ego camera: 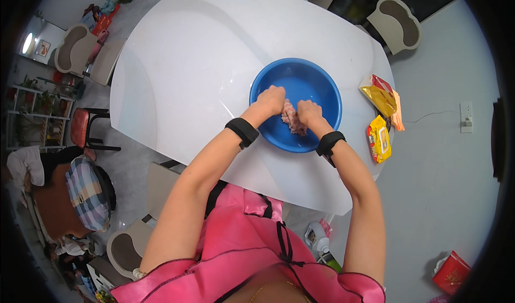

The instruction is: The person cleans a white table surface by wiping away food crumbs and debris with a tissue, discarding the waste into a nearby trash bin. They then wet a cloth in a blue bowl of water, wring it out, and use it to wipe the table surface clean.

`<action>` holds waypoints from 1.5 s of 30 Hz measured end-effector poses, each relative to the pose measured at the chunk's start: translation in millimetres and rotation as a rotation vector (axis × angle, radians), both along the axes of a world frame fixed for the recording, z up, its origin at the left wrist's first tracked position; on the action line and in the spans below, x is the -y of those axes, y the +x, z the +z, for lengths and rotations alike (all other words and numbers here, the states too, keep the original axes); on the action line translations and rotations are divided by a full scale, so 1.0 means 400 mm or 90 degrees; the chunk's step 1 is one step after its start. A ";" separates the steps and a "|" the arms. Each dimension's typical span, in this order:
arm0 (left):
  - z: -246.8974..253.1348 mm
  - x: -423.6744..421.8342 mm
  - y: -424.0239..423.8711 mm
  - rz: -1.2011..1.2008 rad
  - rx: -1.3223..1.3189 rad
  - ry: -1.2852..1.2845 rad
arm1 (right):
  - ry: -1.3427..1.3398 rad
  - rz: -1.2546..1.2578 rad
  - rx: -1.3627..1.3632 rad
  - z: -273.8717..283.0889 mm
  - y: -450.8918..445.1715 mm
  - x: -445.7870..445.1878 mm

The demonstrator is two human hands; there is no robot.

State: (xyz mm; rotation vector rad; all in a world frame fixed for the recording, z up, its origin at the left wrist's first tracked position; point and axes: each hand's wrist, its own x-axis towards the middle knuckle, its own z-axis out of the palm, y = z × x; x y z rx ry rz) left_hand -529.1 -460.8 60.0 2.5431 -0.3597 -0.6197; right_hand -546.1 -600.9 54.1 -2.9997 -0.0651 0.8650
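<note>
A round blue plastic basin (295,71) stands on the white table. Inside it is a piece of pinkish raw meat (293,120), wet-looking and uneven. Over the left side of the basin my left hand (272,100) is closed at the meat's upper end, gripping it. My right hand (310,112) is curled at the meat's right side, its fingertips turned down and hidden, so its hold on the meat is not clear. A black band circles each wrist.
On the right of the white table (181,61) lie a yellow wet-wipes pack (379,139) and a gold and red packet (379,95). Chairs surround the table, one at the upper right (396,23). A person (30,168) is at the far left.
</note>
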 end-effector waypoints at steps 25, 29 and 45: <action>0.596 -0.190 -0.097 -0.280 0.369 -0.936 | 0.218 -0.109 -0.025 -0.044 0.011 0.077; 0.549 -0.162 -0.116 -0.148 0.256 -1.280 | 0.283 -0.106 0.050 -0.093 -0.002 0.106; -0.089 0.065 0.023 -0.057 -0.084 0.056 | 0.836 -0.417 -0.105 0.076 -0.024 0.135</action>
